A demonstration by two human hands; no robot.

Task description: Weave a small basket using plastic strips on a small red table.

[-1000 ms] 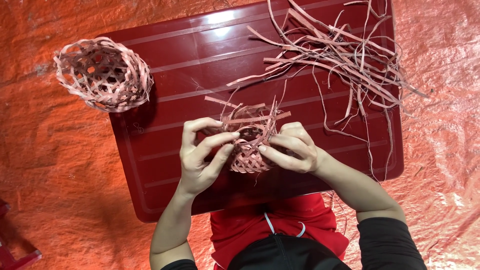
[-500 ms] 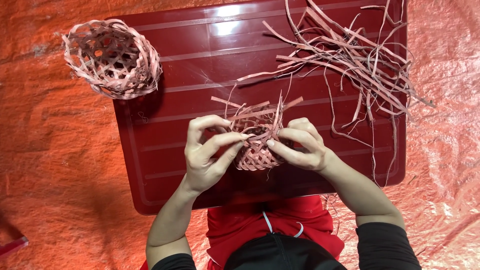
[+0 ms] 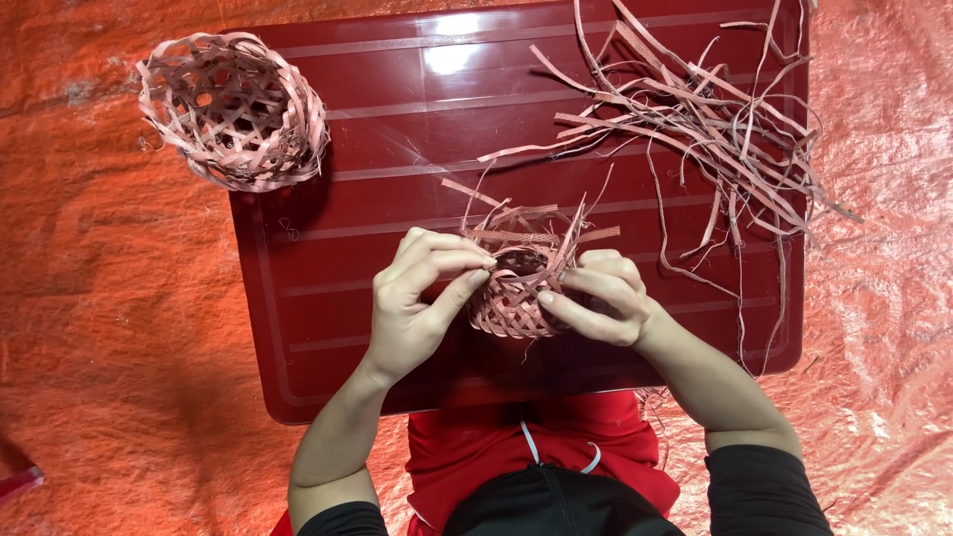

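Both hands pinching a small half-woven basket over the red tray.

My left hand [image 3: 417, 298] has its fingertips [image 3: 483, 263] closed on the rim of the small basket [image 3: 518, 288], thumb pressed to its side; my right hand [image 3: 601, 303] grips the opposite side, fingers curled around the weave. The basket sits between them, near the front middle of the dark red tray [image 3: 347, 248], loose strip ends sticking up from its rim. Farther out, a heap of loose strips [image 3: 695, 119] lies at the tray's far right, and a finished woven basket [image 3: 233, 109] rests on its far left corner, partly over the orange sheet [image 3: 109, 298].
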